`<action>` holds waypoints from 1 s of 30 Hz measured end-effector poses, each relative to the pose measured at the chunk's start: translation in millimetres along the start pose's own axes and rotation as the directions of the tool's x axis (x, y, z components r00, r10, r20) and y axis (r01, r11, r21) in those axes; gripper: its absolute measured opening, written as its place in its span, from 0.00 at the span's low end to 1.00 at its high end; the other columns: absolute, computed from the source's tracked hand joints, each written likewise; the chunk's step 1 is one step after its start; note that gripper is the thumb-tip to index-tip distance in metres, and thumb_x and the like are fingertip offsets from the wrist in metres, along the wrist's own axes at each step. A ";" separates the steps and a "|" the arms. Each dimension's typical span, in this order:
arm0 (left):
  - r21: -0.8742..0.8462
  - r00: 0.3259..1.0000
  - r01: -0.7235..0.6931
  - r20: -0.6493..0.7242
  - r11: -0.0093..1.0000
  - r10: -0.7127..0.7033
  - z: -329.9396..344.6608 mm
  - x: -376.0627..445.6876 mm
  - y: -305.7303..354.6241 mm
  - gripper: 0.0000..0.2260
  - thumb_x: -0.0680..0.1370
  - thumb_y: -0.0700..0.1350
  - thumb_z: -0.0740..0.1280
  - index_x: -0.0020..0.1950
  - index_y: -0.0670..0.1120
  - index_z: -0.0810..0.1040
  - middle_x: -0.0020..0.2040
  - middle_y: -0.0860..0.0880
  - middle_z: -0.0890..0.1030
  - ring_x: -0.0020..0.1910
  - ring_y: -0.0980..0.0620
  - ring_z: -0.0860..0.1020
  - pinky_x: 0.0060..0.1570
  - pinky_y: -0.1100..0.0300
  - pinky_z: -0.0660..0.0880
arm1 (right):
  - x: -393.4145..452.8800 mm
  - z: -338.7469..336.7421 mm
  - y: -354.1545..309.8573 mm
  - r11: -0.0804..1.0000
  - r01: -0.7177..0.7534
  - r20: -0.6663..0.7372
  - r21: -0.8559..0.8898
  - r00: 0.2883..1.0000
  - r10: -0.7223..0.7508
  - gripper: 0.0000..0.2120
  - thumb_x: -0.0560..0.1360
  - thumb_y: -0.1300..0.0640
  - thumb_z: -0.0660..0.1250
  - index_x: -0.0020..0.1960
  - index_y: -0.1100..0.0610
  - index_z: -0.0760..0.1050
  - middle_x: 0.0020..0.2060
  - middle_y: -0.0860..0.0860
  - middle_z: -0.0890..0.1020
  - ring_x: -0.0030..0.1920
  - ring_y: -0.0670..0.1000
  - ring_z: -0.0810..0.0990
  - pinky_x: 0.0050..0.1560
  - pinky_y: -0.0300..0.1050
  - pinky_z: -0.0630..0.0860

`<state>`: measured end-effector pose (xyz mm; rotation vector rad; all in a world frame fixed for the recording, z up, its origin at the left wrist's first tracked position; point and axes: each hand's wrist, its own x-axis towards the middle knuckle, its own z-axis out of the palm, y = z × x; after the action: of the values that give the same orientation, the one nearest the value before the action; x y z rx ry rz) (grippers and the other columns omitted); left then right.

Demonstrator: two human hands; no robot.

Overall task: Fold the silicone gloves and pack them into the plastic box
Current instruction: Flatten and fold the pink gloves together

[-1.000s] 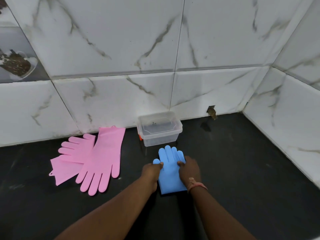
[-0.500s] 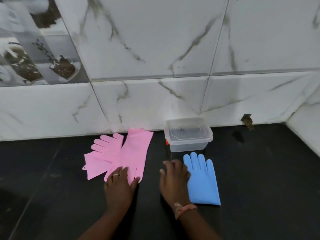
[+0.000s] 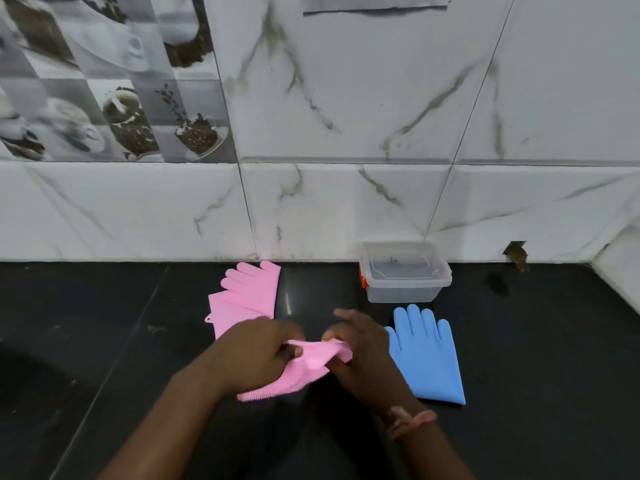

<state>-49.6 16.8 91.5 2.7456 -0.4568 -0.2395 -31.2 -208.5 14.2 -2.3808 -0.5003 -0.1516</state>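
My left hand (image 3: 256,355) and my right hand (image 3: 360,351) both grip one pink silicone glove (image 3: 304,368), bunched and lifted between them over the black counter. A second pink glove (image 3: 249,296) lies flat behind my left hand, fingers toward the wall. A blue glove (image 3: 426,358) lies flat just right of my right hand, fingers pointing to the box. The clear plastic box (image 3: 405,292) with a lid and an orange clip stands against the wall, behind the blue glove.
The black counter (image 3: 104,341) meets a white marble-tiled wall (image 3: 346,202) at the back and a side wall (image 3: 620,271) at the far right. A small hole (image 3: 516,254) shows in the wall base right of the box.
My hands left the blue glove and moved left. They picked one pink glove off the pile and now hold it bunched. The camera view has swung left and closer.
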 end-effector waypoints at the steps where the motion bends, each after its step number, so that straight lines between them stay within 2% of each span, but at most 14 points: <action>1: -0.089 1.000 0.001 0.026 0.996 0.002 -10.1 -3.0 1.9 0.08 0.82 0.54 0.62 0.51 0.57 0.81 0.47 0.59 0.86 0.45 0.61 0.81 0.48 0.60 0.77 | -1.6 -6.5 -8.2 0.996 0.012 0.102 0.090 0.995 -0.021 0.14 0.75 0.40 0.67 0.58 0.43 0.75 0.57 0.42 0.80 0.59 0.41 0.77 0.62 0.48 0.76; 3: -0.415 0.994 0.030 0.107 0.910 0.016 -22.7 -7.1 -0.4 0.09 0.83 0.57 0.65 0.53 0.57 0.84 0.49 0.60 0.87 0.48 0.64 0.82 0.51 0.63 0.76 | -8.2 -12.7 -23.7 0.959 -0.033 0.183 0.281 0.983 -0.019 0.07 0.78 0.41 0.64 0.53 0.41 0.72 0.47 0.37 0.80 0.49 0.39 0.79 0.51 0.37 0.79; 4: -0.606 0.988 0.069 0.153 0.792 0.030 -26.2 -9.6 -5.9 0.11 0.83 0.58 0.64 0.56 0.56 0.85 0.53 0.58 0.87 0.53 0.63 0.83 0.55 0.63 0.77 | -10.5 -12.6 -29.2 0.920 -0.042 0.140 0.389 0.990 -0.014 0.05 0.79 0.44 0.64 0.51 0.44 0.74 0.45 0.39 0.80 0.48 0.41 0.80 0.48 0.35 0.77; 6: -0.908 0.973 0.207 0.229 0.364 0.018 -24.4 -17.2 -20.7 0.23 0.82 0.65 0.62 0.64 0.50 0.84 0.61 0.50 0.87 0.62 0.52 0.84 0.61 0.57 0.80 | -15.7 -10.6 -38.6 0.790 -0.083 0.067 0.607 0.996 0.054 0.06 0.79 0.49 0.66 0.53 0.49 0.79 0.47 0.43 0.83 0.49 0.43 0.81 0.49 0.35 0.77; 8: -0.947 0.961 0.272 0.277 -0.169 -0.001 -4.0 -20.7 -37.4 0.35 0.77 0.73 0.61 0.70 0.47 0.81 0.65 0.45 0.84 0.65 0.45 0.82 0.67 0.47 0.75 | -16.8 -7.3 -41.8 0.649 -0.191 0.095 0.737 0.979 0.180 0.12 0.76 0.45 0.69 0.56 0.51 0.81 0.50 0.48 0.85 0.52 0.48 0.83 0.52 0.42 0.81; 9: -0.902 0.961 0.256 0.277 -0.348 -0.011 12.5 -22.1 -42.9 0.39 0.76 0.75 0.60 0.74 0.46 0.77 0.67 0.42 0.82 0.67 0.42 0.79 0.70 0.44 0.71 | -18.3 -1.7 -39.7 0.584 -0.264 0.143 0.768 0.959 0.246 0.13 0.76 0.45 0.69 0.56 0.50 0.82 0.50 0.49 0.86 0.52 0.50 0.84 0.51 0.44 0.82; 12: -0.812 0.896 0.303 0.420 -0.500 -0.140 75.8 -26.8 -37.3 0.45 0.73 0.77 0.61 0.76 0.42 0.74 0.65 0.37 0.78 0.62 0.38 0.78 0.66 0.41 0.73 | -25.9 24.9 -21.6 0.458 -0.554 0.306 0.696 0.805 0.508 0.12 0.76 0.48 0.70 0.54 0.54 0.82 0.48 0.51 0.87 0.50 0.53 0.85 0.51 0.49 0.82; 15: -0.743 0.805 0.378 0.558 -0.552 -0.200 128.2 -39.5 -11.6 0.40 0.75 0.71 0.66 0.67 0.37 0.82 0.62 0.35 0.83 0.59 0.36 0.82 0.64 0.42 0.76 | -44.1 58.6 2.9 0.554 -0.667 0.266 0.498 0.725 0.635 0.14 0.77 0.52 0.69 0.59 0.59 0.79 0.53 0.54 0.84 0.49 0.49 0.82 0.43 0.38 0.76; 17: -0.786 0.805 0.374 0.539 -0.493 -0.248 147.1 -44.3 1.7 0.27 0.80 0.58 0.70 0.65 0.36 0.83 0.62 0.34 0.84 0.63 0.34 0.83 0.69 0.40 0.76 | -53.1 68.5 12.6 0.599 -0.645 0.211 0.474 0.744 0.634 0.16 0.77 0.50 0.70 0.61 0.56 0.76 0.56 0.52 0.82 0.49 0.46 0.80 0.42 0.34 0.73; 20: -0.901 0.737 0.412 0.419 -0.140 -0.530 161.5 -40.8 6.3 0.14 0.80 0.43 0.72 0.60 0.33 0.82 0.53 0.34 0.87 0.57 0.31 0.84 0.62 0.37 0.80 | -52.5 74.1 18.5 0.642 -0.653 0.216 0.401 0.749 0.627 0.20 0.78 0.45 0.67 0.66 0.53 0.72 0.60 0.49 0.80 0.52 0.47 0.78 0.49 0.39 0.74; 23: -0.812 0.713 0.526 0.258 0.253 -0.652 164.1 -36.5 10.0 0.10 0.81 0.45 0.71 0.47 0.37 0.82 0.42 0.43 0.85 0.41 0.45 0.83 0.44 0.55 0.78 | -47.6 79.2 20.9 0.707 -0.657 0.149 0.263 0.752 0.643 0.21 0.78 0.41 0.64 0.65 0.53 0.71 0.61 0.51 0.80 0.54 0.50 0.80 0.55 0.46 0.77; 25: -0.619 0.737 0.592 0.158 0.516 -0.657 164.0 -35.6 9.9 0.12 0.80 0.50 0.71 0.43 0.43 0.79 0.39 0.49 0.81 0.39 0.51 0.78 0.38 0.58 0.71 | -43.4 79.4 18.7 0.756 -0.638 0.123 0.145 0.770 0.626 0.24 0.78 0.39 0.62 0.67 0.53 0.69 0.62 0.51 0.80 0.56 0.52 0.81 0.58 0.50 0.78; 28: -0.339 0.777 0.589 -0.013 0.734 -0.630 162.6 -41.3 -2.7 0.10 0.79 0.59 0.70 0.47 0.54 0.76 0.40 0.56 0.79 0.38 0.59 0.78 0.35 0.61 0.72 | -41.5 78.7 14.9 0.777 -0.612 -0.045 -0.144 0.789 0.613 0.35 0.76 0.37 0.63 0.75 0.54 0.59 0.69 0.55 0.73 0.65 0.56 0.76 0.63 0.53 0.75; 30: -0.289 0.810 0.509 -0.156 0.811 -0.565 160.8 -41.1 -14.1 0.10 0.78 0.60 0.70 0.52 0.57 0.76 0.45 0.57 0.80 0.42 0.60 0.79 0.40 0.59 0.79 | -43.9 80.4 9.9 0.786 -0.515 -0.183 -0.341 0.857 0.482 0.35 0.75 0.37 0.62 0.75 0.54 0.58 0.70 0.57 0.69 0.67 0.58 0.73 0.65 0.55 0.73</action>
<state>-119.2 -6.2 -58.0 2.5555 0.4133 -0.0904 -69.7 -176.4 -63.1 -2.7816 0.2450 -0.1158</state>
